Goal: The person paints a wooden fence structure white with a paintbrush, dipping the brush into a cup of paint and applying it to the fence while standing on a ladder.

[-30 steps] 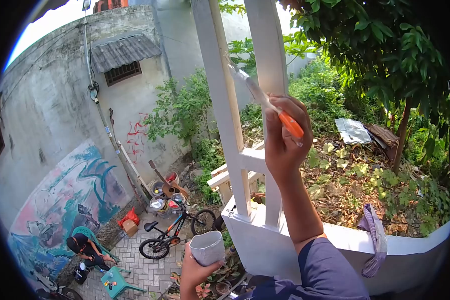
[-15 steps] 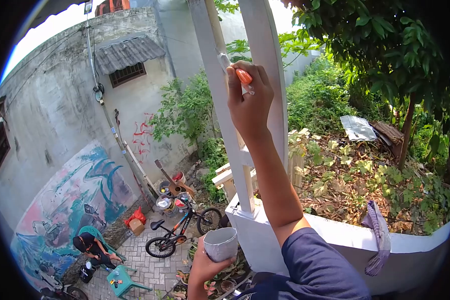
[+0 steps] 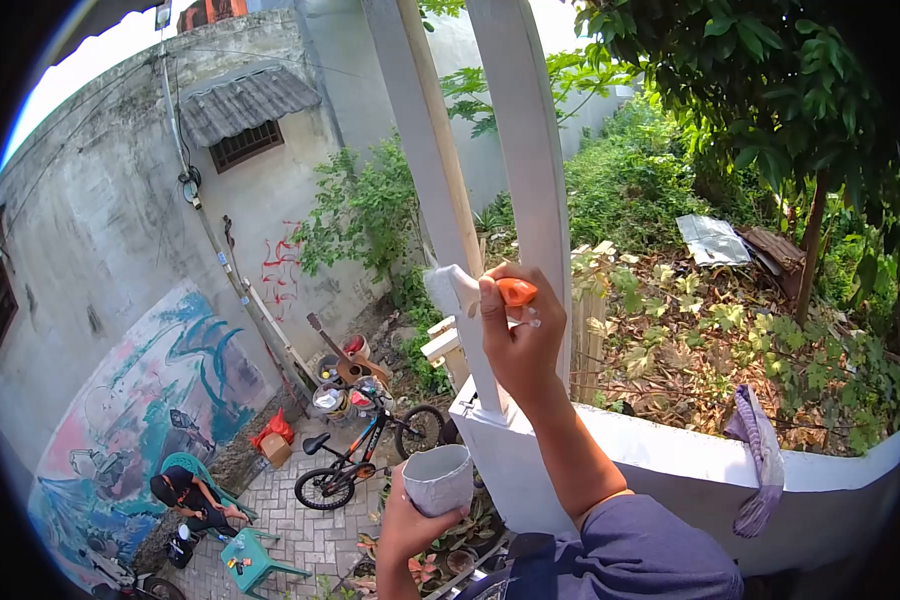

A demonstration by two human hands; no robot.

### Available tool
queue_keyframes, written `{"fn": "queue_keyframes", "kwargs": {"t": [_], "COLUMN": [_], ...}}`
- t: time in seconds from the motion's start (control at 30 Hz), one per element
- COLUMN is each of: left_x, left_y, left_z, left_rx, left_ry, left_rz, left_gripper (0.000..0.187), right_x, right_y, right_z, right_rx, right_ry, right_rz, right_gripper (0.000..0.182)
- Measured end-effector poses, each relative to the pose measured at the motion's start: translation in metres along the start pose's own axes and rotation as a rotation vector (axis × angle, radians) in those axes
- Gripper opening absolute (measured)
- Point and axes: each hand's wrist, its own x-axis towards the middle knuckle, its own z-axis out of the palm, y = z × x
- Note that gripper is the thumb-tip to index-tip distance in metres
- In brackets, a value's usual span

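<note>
My right hand (image 3: 528,335) is closed round the orange handle of a paintbrush (image 3: 450,290). The brush head is coated in white paint and overlaps the front post of a white double-post column (image 3: 420,130) in this view. Bare, tan-coloured surface shows along that post's inner edge. Lower down, my left hand (image 3: 410,525) grips a paint cup (image 3: 438,482) whose grey-white outside is smeared with paint. The cup is held upright, its rim facing me, below and left of the brush.
A low white wall (image 3: 670,460) runs right from the column's base, with a striped cloth (image 3: 757,460) draped over it. Below left are a bicycle (image 3: 365,455), a guitar (image 3: 350,365), a green stool (image 3: 250,560) and a seated person (image 3: 195,500). Leafy ground lies beyond the wall.
My right hand has moved down along the post with the paintbrush, whose head now shows more fully. The cup in my left hand has stayed nearly in place; the view has shifted slightly.
</note>
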Motion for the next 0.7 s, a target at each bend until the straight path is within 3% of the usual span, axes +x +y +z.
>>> {"fn": "queue_keyframes", "kwargs": {"t": [0.07,0.17,0.33,0.43,0.5,0.63,0.7], "left_x": [-0.001,-0.001,-0.001,0.0,0.0,0.002,0.002], "left_y": [0.003,0.004,-0.005,-0.015,-0.013,-0.014,-0.013], "left_z": [-0.002,0.0,0.002,0.004,0.005,0.008,0.01], "left_rx": [0.045,0.117,0.048,0.024,0.01,0.038,0.001], "left_ry": [0.001,0.021,-0.008,-0.008,-0.026,-0.047,-0.054], "left_rz": [-0.001,0.039,0.027,0.066,0.033,0.017,-0.013], "left_gripper": [0.096,0.095,0.097,0.097,0.098,0.098,0.097], "right_x": [0.036,0.111,0.17,0.161,0.125,0.045,0.0], "right_y": [-0.019,-0.019,0.002,0.019,0.018,0.006,0.015], "right_z": [0.003,0.024,0.067,0.062,0.045,0.028,0.034], "right_rx": [0.183,-0.042,0.085,0.003,-0.094,-0.106,0.186], "right_ry": [0.218,0.453,0.266,0.198,0.165,-0.035,-0.209], "right_rz": [0.029,-0.52,-0.589,-0.492,-0.352,-0.283,-0.041], "right_gripper": [0.007,0.012,0.009,0.008,0.009,0.01,0.011]}}
